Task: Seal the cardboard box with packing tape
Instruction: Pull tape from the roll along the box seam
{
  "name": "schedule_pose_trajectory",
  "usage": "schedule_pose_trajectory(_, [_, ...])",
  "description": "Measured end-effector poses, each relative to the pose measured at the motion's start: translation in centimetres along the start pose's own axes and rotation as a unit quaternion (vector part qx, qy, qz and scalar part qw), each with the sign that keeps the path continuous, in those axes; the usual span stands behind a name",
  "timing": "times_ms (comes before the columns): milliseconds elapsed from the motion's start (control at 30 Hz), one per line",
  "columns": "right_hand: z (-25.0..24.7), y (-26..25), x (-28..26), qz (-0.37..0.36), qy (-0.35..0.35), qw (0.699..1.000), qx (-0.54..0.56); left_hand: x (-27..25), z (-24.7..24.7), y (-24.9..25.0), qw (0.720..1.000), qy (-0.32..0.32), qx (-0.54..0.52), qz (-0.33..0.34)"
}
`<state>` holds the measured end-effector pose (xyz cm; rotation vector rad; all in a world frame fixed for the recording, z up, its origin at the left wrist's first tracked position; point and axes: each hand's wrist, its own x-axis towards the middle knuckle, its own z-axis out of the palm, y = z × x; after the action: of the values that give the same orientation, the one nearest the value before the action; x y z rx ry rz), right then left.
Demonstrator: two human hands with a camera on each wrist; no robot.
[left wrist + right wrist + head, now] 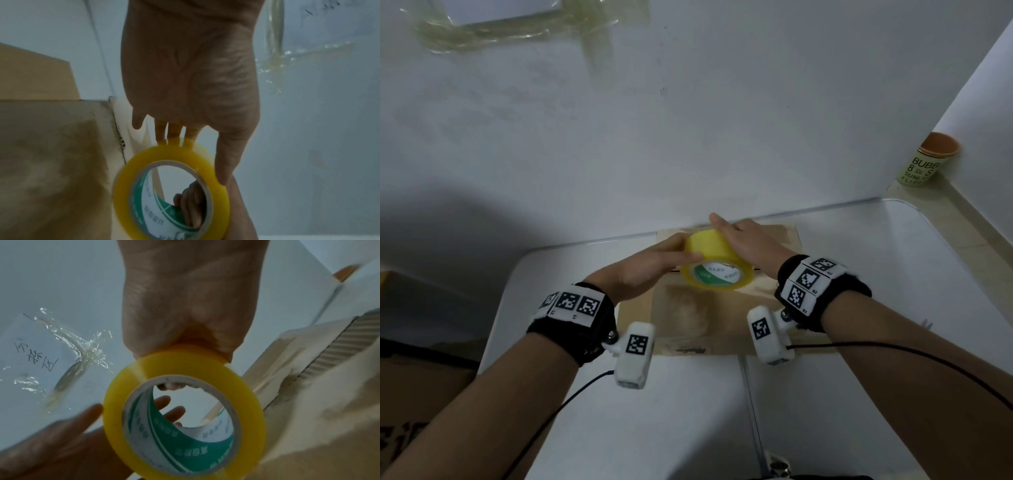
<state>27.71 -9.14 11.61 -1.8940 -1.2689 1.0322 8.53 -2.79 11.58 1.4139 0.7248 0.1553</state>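
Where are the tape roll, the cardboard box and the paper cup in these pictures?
tape roll (710,248), head view, on its yellow outer band.
cardboard box (685,308), head view, on the bare top panel nearest the person.
paper cup (924,164), head view, on its printed green side.

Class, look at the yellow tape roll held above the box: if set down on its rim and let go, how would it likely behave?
The tape roll is round with a hollow core, so it would probably roll across the flat box. Its wide band suggests it may stay upright rather than topple. Both the left hand and right hand steady it now.
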Motion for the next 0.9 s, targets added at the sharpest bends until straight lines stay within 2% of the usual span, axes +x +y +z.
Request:
schedule_pose_trajectory(167, [1.0,0.8,-0.1,-0.024,0.004,0.998,-0.053,1.3,1.2,0.5,0.998,0.012,0.063,-0.029])
schedule_pose_trajectory(267, [1.2,1.6,-0.3,-0.006,0.013,1.0,0.018,1.7,1.6,0.3,0.997,-0.007,0.072,-0.03])
schedule_pose_trajectory(400, [0.7,2.1,-0.4,0.042,0.02,0.991,0.127,1.1,1.1,-0.3,0.998,-0.041,-0.013,-0.034])
schedule_pose_trajectory(533, [-0.1,2.0,-0.7,0.074,-0.021,0.968,0.239,0.4,0.8,-0.7,0.996,-0.075,-0.05,-0.028])
schedule_pose_trajectory(733, [-0.1,1.0,-1.0,0.018,-0.051,0.994,0.095,0.6,1.1,-0.5,0.998,-0.021,0.05,-0.041])
schedule_pose_trajectory(900, [0.5,0.7,-0.9,-0.021,-0.114,0.993,-0.036,1.6,2.6,-0.2,0.984,-0.009,0.156,-0.08])
